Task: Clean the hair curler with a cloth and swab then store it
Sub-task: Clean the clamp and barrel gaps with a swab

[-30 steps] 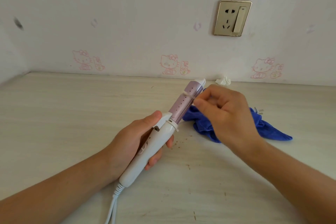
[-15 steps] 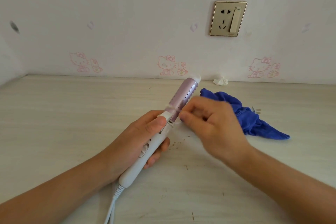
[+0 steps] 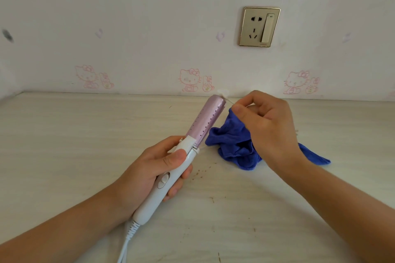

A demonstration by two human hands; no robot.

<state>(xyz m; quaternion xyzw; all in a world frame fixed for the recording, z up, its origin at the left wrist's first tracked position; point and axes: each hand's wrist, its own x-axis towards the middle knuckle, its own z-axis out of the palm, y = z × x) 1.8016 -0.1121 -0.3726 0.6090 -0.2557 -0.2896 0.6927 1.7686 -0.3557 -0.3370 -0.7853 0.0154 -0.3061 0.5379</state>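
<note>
**Now swabbing the curler at its far tip**

Held off the table in the left hand, fingers wrapped round the white handle; barrel slanting up, away and rightward. Pinched in the right hand, a thin swab, at or just beside that far end. Nearer the tip: right hand. On the table past the barrel, crumpled blue cloth.
</note>
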